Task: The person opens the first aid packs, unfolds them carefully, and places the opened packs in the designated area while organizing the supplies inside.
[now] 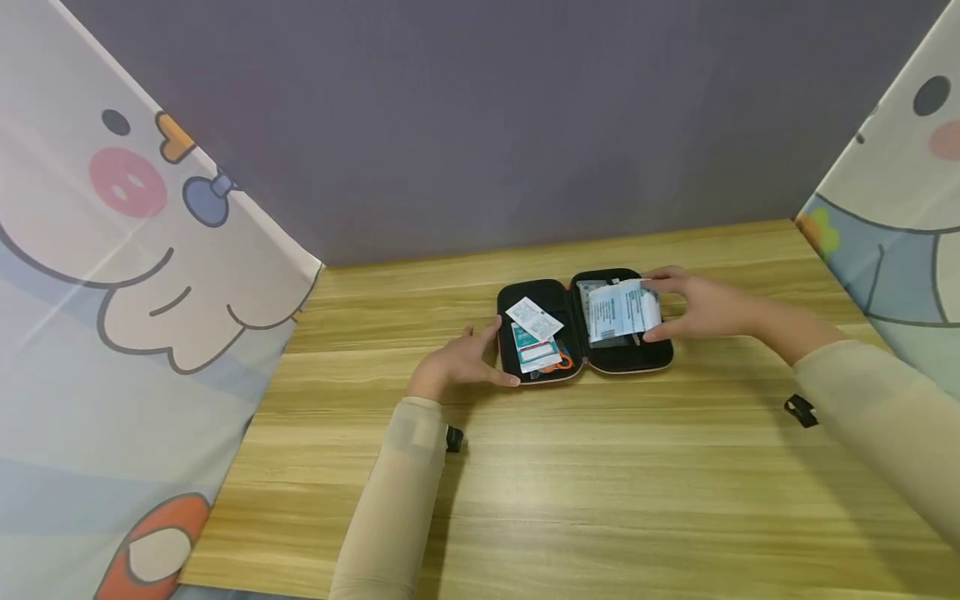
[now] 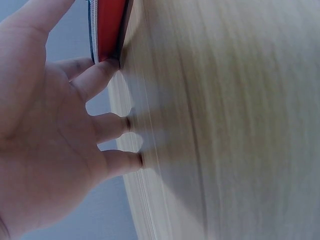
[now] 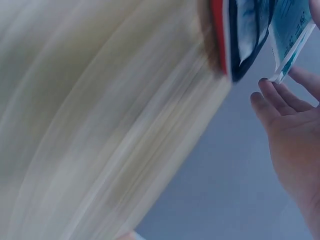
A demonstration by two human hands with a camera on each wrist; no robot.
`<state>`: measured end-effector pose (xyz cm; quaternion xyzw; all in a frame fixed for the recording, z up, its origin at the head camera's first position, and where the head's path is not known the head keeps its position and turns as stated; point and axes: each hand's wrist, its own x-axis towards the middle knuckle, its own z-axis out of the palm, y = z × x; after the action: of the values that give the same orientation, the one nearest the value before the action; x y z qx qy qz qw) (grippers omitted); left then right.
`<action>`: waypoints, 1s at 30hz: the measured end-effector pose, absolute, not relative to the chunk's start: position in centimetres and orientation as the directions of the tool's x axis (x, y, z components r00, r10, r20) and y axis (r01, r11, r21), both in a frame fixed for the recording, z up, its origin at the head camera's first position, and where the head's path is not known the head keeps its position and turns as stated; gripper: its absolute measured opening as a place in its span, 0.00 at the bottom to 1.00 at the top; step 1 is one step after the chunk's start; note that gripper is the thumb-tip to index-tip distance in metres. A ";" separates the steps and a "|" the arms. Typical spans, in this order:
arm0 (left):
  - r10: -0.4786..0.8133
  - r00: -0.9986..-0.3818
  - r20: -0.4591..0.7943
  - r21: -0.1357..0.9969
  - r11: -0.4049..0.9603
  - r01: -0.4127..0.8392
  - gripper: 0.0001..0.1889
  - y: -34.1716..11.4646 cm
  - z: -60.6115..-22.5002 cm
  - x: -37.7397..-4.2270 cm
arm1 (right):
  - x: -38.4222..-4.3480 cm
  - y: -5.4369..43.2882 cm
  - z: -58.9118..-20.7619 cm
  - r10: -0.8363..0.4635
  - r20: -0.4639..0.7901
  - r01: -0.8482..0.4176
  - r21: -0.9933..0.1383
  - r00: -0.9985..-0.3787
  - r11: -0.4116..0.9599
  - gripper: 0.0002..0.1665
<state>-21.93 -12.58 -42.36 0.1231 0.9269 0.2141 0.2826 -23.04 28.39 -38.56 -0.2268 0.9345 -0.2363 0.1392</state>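
Note:
A small black zip case (image 1: 633, 358) lies opened flat, its two halves side by side. Over its right half, my right hand (image 1: 708, 307) pinches a white packet with blue print (image 1: 617, 310) between thumb and fingers. The right wrist view shows the packet (image 3: 292, 35) tilted above the case's red-edged rim. At the left half, my left hand (image 1: 465, 358) touches the outer edge with spread fingers, thumb at the near corner. Some of its fingertips rest on the tabletop in the left wrist view. A printed white slip (image 1: 534, 318), a green-and-white packet (image 1: 536, 354) and an orange loop (image 1: 566, 361) lie in that half.
The wood-grain table (image 1: 600, 483) meets a grey panel (image 1: 487, 125) behind the case. Cartoon-printed cloths stand at left (image 1: 60, 292) and right (image 1: 900, 250). Small black strap-like pieces show by the left sleeve (image 1: 454, 439) and the right sleeve (image 1: 870, 392).

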 end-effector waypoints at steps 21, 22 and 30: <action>0.355 -0.807 -0.472 0.452 0.883 0.124 0.68 -12.5 -42.3 -22.0 | -24.2 33.3 -40.9 -0.490 -0.120 -0.386 -0.467 -0.863 0.795 0.62; 0.355 -0.807 -0.472 0.453 0.883 0.123 0.68 -12.5 -42.2 -22.0 | -24.2 33.3 -41.0 -0.495 -0.115 -0.394 -0.463 -0.861 0.794 0.62; 0.353 -0.807 -0.474 0.454 0.883 0.120 0.68 -12.6 -42.2 -22.0 | -25.1 33.2 -41.2 -0.493 -0.108 -0.402 -0.444 -0.863 0.801 0.64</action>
<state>-22.00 -12.55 -42.25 0.1273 0.9280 0.2057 0.2834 -25.11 33.19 -41.18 -0.2376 0.9425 -0.2079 0.1095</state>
